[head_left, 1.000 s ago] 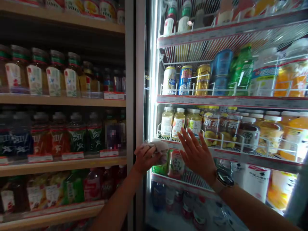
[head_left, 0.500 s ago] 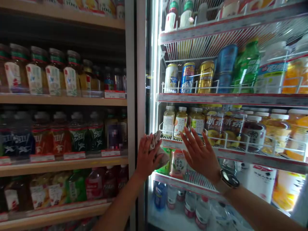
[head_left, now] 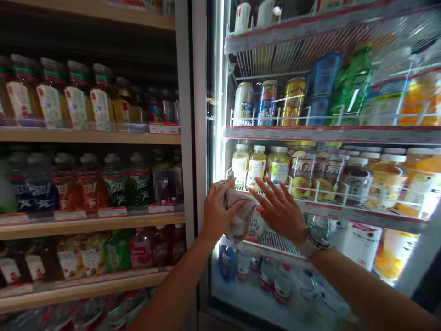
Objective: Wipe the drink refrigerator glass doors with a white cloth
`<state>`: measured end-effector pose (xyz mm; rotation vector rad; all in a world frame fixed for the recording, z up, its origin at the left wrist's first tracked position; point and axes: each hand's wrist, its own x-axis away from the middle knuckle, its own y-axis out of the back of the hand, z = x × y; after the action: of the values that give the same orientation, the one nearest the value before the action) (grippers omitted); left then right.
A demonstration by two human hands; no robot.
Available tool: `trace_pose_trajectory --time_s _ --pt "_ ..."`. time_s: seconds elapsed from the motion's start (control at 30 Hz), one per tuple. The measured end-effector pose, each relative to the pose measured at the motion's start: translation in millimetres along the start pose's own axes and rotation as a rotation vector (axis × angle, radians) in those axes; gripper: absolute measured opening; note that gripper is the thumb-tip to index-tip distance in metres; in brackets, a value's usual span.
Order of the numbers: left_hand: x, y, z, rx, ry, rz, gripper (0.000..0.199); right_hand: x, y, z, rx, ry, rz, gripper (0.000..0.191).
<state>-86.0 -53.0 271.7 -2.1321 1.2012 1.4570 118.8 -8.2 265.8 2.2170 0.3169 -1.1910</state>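
My left hand [head_left: 220, 207] is closed round a crumpled greyish cloth [head_left: 237, 218], which hangs down from the fingers in front of the fridge's left side. To its right, my right hand [head_left: 280, 209] has its fingers spread and holds nothing; a ring and a wristwatch [head_left: 317, 239] are on it. Both hands are before the glass-fronted drinks fridge, near the wire shelf [head_left: 330, 204] of bottled teas. Behind them stand small white-capped tea bottles [head_left: 257, 164]. Whether the right fingertips touch the glass, I cannot tell. The cloth partly covers a bottle on the shelf below.
Left of the metal door frame [head_left: 189, 115], wooden shelves [head_left: 103, 224] carry rows of bottles. Inside the fridge, cans [head_left: 267, 103] and a green bottle [head_left: 353, 85] stand on the shelf above, with water bottles [head_left: 284, 282] at the bottom.
My left hand has drawn the cloth away from the frame edge toward the right hand, and more of the cloth shows. The right hand has shifted slightly left. The view has moved a little.
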Motion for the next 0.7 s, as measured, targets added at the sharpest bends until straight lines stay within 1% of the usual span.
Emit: trace_pose_trajectory --time_s 0.03,0.07,0.13,0.2,0.23,0.27,0.3,0.33,0.37,0.4,0.43,0.47,0.5,0.53,0.57,0.6,0.63,0.7 --pt "0.9 0.4 -7.9 0.028 0.001 0.057 0.057 -0.2 3.9 3.3 -0.112 -0.025 -0.009 0.045" --pt "3.2 1.6 -15.5 0.051 -0.004 0.113 0.061 -0.8 8.3 8.7 -0.239 -0.081 -0.021 0.042" --pt "11.0 6.4 -28.5 0.094 -0.022 0.195 0.062 -3.4 17.1 24.1 -0.512 -0.28 -0.011 0.046" --pt "21.6 13.1 -37.0 0.139 -0.011 0.214 0.061 -7.1 24.2 41.8 -0.776 -0.514 0.096 0.052" --pt "27.6 16.7 -39.1 0.172 0.021 0.2 0.066 -8.9 26.8 49.7 -0.893 -0.608 0.167 0.054" --pt "33.9 20.2 -40.0 0.221 0.083 0.17 0.079 -10.4 28.8 56.2 -0.994 -0.687 0.221 0.055" --pt "40.5 23.5 -39.7 0.292 0.183 0.138 0.095 -11.8 30.4 61.2 -1.081 -0.751 0.247 0.056" --pt "47.2 26.8 -38.7 0.386 0.324 0.118 0.109 -12.8 31.8 64.9 -1.162 -0.801 0.243 0.054" --pt "54.0 30.1 -37.3 0.499 0.497 0.124 0.118 -13.5 33.0 67.7 -1.244 -0.84 0.218 0.052" --pt "60.5 33.3 -35.8 0.624 0.68 0.16 0.12 -13.7 34.3 69.9 -1.33 -0.873 0.187 0.049" --pt "66.7 36.6 -34.5 0.75 0.846 0.222 0.114 -13.5 35.7 71.9 -1.422 -0.909 0.169 0.047" --pt "72.4 40.0 -33.4 0.862 0.977 0.296 0.104 -12.6 37.1 74.0 -1.512 -0.954 0.169 0.048" --pt "77.3 43.5 -32.4 0.954 1.065 0.366 0.094 -11.1 38.6 76.1 -1.59 -1.008 0.181 0.051" --pt "81.3 47.1 -31.5 1.023 1.115 0.408 0.086 -9.0 40.1 78.1 -1.648 -1.068 0.191 0.058" --pt "84.4 50.8 -30.5 1.066 1.139 0.411 0.079 -6.4 41.6 79.6 -1.684 -1.127 0.198 0.066" --pt "86.6 54.7 -29.2 1.083 1.154 0.375 0.074 -3.4 42.9 80.5 -1.702 -1.177 0.204 0.075" --pt "87.9 58.9 -27.5 1.071 1.166 0.31 0.073 -0.3 44.0 80.6 -1.704 -1.212 0.206 0.082" --pt "87.8 67.9 -23.3 0.988 1.163 0.153 0.076 5.1 45.9 78.4 -1.676 -1.209 0.224 0.085"
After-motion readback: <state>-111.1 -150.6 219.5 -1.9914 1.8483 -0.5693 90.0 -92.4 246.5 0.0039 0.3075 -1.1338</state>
